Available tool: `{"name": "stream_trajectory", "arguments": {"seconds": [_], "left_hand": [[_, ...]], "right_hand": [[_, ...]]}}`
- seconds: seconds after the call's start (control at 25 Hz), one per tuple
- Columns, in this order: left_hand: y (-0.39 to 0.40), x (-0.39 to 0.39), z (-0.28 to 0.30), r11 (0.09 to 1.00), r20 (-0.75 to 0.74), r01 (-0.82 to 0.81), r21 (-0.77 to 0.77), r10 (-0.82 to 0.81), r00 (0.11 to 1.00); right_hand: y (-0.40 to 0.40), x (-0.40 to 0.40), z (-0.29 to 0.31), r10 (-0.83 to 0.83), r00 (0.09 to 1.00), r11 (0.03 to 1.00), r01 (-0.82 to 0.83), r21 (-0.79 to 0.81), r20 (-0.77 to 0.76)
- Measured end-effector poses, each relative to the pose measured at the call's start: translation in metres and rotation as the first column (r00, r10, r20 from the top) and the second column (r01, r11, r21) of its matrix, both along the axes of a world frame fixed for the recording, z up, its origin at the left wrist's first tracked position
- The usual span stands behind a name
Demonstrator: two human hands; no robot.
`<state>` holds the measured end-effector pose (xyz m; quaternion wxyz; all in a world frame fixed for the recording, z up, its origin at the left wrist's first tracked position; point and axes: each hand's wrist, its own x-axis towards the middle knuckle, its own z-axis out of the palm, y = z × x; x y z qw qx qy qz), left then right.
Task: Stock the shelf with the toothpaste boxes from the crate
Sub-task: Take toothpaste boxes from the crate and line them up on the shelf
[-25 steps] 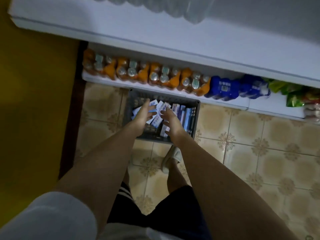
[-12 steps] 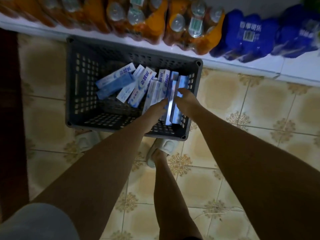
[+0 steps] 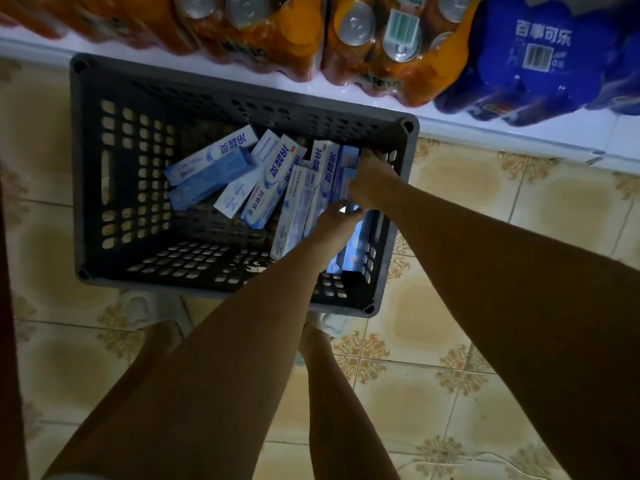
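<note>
A dark grey perforated crate (image 3: 117, 188) stands on the tiled floor against the low white shelf (image 3: 519, 136). Several blue-and-white toothpaste boxes (image 3: 270, 185) lie inside it, most leaning toward its right wall. My right hand (image 3: 372, 180) is deep in the crate's right side, its fingers curled round the upright boxes (image 3: 348, 161) beside the wall. My left hand (image 3: 334, 223) reaches in just below it and grips the lower end of the same bunch of boxes. Part of the bunch is hidden by both hands.
On the shelf behind the crate sit shrink-wrapped packs of orange drink bottles (image 3: 381, 46) and a blue pack of bottles (image 3: 530, 57). My legs and pale slippers (image 3: 145, 306) stand right in front of the crate. Patterned floor tiles (image 3: 519, 209) spread to the right.
The camera has dropped closer to the crate. Both hands went from hovering over the boxes to reaching into the right side, and now they close round the upright bunch there.
</note>
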<state>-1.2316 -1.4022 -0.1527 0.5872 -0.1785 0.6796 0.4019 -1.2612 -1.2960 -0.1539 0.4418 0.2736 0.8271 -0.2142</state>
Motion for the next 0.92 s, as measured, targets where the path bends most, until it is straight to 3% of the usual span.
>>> {"name": "stream_trajectory", "arguments": {"seconds": [0.12,0.28,0.36,0.44,0.64,0.84,0.92], "left_hand": [[-0.004,0.008,-0.003,1.000,0.010,0.008,0.017,-0.008,1.000],[-0.015,0.013,-0.001,0.999,0.004,0.043,0.008,-0.043,0.999],[-0.020,0.012,-0.001,0.998,-0.016,0.063,0.014,-0.063,0.998],[-0.022,0.012,-0.003,0.997,-0.031,0.071,0.011,-0.071,0.997],[-0.026,0.016,-0.010,0.998,-0.075,0.065,0.010,-0.065,0.995],[-0.027,0.026,-0.018,0.996,-0.205,-0.085,0.013,0.086,0.975],[-0.031,0.025,-0.018,0.989,-0.212,-0.140,0.054,0.149,0.966]], "right_hand": [[-0.006,-0.002,0.004,0.322,0.937,0.938,-0.335,0.087,0.135],[-0.003,0.004,0.016,0.397,0.915,0.912,-0.402,0.083,0.074],[-0.003,0.004,0.024,0.188,0.982,0.982,-0.188,0.007,-0.012],[0.002,0.001,0.024,0.002,0.999,0.993,-0.007,-0.114,-0.050],[0.004,0.006,0.022,-0.177,0.979,0.955,0.147,-0.257,-0.097],[-0.003,0.006,0.029,-0.122,0.974,0.985,0.095,-0.144,-0.192],[-0.001,0.006,0.034,-0.226,0.964,0.961,0.197,-0.194,-0.143]]}}
